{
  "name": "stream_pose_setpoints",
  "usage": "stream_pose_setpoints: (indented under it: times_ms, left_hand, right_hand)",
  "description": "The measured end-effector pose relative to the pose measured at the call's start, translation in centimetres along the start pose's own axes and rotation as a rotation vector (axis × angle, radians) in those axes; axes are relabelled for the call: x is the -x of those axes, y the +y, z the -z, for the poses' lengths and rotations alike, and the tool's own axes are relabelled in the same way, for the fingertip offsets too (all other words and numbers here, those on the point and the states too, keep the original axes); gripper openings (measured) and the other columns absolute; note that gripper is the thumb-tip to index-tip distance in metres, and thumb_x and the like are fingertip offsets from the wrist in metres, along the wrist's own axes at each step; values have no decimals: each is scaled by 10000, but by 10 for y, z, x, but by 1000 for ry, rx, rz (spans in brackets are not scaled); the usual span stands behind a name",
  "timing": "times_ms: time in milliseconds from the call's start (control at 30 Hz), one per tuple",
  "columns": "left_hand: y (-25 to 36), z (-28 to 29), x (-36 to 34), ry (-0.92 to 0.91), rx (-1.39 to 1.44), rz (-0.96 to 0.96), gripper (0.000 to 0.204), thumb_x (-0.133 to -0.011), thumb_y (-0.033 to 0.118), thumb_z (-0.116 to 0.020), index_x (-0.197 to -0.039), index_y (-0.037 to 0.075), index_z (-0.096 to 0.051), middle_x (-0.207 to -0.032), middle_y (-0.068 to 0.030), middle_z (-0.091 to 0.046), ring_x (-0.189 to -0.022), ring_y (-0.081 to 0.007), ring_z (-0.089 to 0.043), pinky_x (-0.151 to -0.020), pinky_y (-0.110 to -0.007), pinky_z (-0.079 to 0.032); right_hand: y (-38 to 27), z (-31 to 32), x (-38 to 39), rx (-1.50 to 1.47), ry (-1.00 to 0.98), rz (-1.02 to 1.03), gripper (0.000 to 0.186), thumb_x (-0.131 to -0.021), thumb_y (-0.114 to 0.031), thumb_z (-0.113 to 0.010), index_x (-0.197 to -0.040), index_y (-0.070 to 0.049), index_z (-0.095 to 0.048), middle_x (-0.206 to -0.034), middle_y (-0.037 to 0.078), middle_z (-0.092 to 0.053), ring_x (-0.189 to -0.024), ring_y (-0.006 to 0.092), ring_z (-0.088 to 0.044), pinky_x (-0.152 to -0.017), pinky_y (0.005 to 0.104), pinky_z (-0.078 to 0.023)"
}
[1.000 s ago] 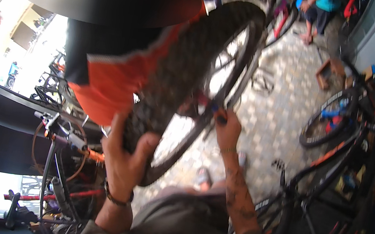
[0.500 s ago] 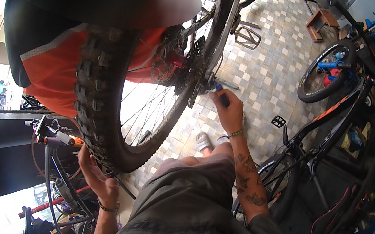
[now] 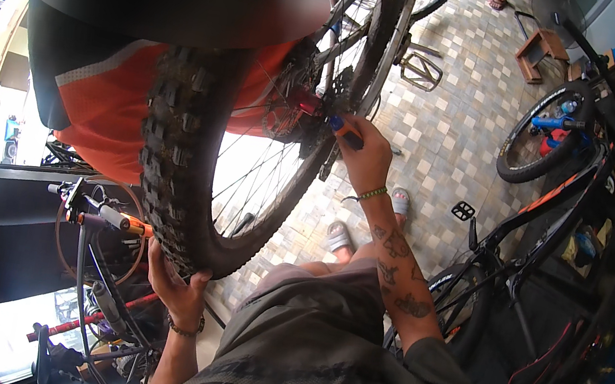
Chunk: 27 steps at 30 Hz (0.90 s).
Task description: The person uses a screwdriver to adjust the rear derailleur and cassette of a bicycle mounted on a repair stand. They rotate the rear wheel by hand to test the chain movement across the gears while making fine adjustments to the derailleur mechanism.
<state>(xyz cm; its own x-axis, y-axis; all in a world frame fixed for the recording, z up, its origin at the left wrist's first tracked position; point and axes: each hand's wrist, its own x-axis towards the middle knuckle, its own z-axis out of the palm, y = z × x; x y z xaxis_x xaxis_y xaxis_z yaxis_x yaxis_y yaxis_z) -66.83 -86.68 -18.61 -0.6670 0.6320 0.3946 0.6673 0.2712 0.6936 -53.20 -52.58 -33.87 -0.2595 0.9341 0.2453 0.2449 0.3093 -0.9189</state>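
Landmark: the knobbly-tyred wheel (image 3: pixel 173 141), standing tilted in front of you, its tyre filling the middle-left of the view, spokes showing to the right of the tread. Red hub (image 3: pixel 307 102) at the wheel's centre, beside dark sprockets.

Your right hand (image 3: pixel 366 155), at the wheel's right side: fingers curled closely round a small tool (image 3: pixel 349 133) with a blue, orange and black handle. Handle points in toward the hub; its working end is lost among the dark parts there, so contact cannot be told. Beaded bracelet (image 3: pixel 371 194) on that wrist.

Your left hand (image 3: pixel 179 293), at the wheel's lower edge: thumb spread well away from the fingers, palm cupped up under the tyre. Fingertips partly hidden behind the tread; whether they press on the rubber, you cannot tell from here.

Left of the wheel, close behind it: a person in an orange and black top (image 3: pixel 106 105), upper part blurred. Below left of the wheel: a bicycle with an orange-ended grip (image 3: pixel 125 222). Right of the wheel, near: a flat metal pedal (image 3: pixel 421 71). Farther right: a black and orange bicycle (image 3: pixel 547 195) and, higher up, a brown wooden stool (image 3: pixel 540 56). Below right of the wheel: your grey sandals (image 3: pixel 338 236), on patterned tiles (image 3: pixel 455 111).
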Motion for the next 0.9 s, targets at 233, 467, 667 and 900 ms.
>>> stream_pose_setpoints:
  times_ms: [233,467,667,900]
  left_hand:
    - [3,-5,-2,37,10,-22,1102,-819,669,-891,-1506,-83,-468,-1432,-193,-572,-1314,-325,-584,-1151,-450,-437]
    - [10,-7,-9,18,-8,-17,1089,-809,675,-892,-1473,-89,-489,-1389,-200,-574,-1272,-322,-594,-1113,-437,-464]
    - [5,0,-7,-26,-17,-17,1100,-849,622,-888,-1543,-93,-421,-1444,-180,-566,-1357,-293,-551,-1182,-434,-403]
    - [16,-5,-15,33,-72,-29,1073,-797,733,-864,-1399,-92,-535,-1299,-170,-616,-1178,-304,-629,-1049,-423,-491]
  right_hand:
    - [-6,-2,0,86,16,-8,253,-828,-130,-875,-1063,-164,-787,-977,90,-779,-907,366,-752,-763,448,-590]
    - [1,-6,0,115,42,5,216,-830,-159,-878,-1024,-153,-783,-947,88,-765,-882,377,-743,-747,453,-585]
    - [-7,-8,-1,120,28,-20,198,-848,-188,-866,-1027,-154,-788,-942,101,-765,-876,373,-747,-740,450,-583]
    - [16,-5,9,-156,99,-97,166,-877,-101,-846,-1033,-81,-795,-936,100,-773,-843,249,-768,-741,374,-579]
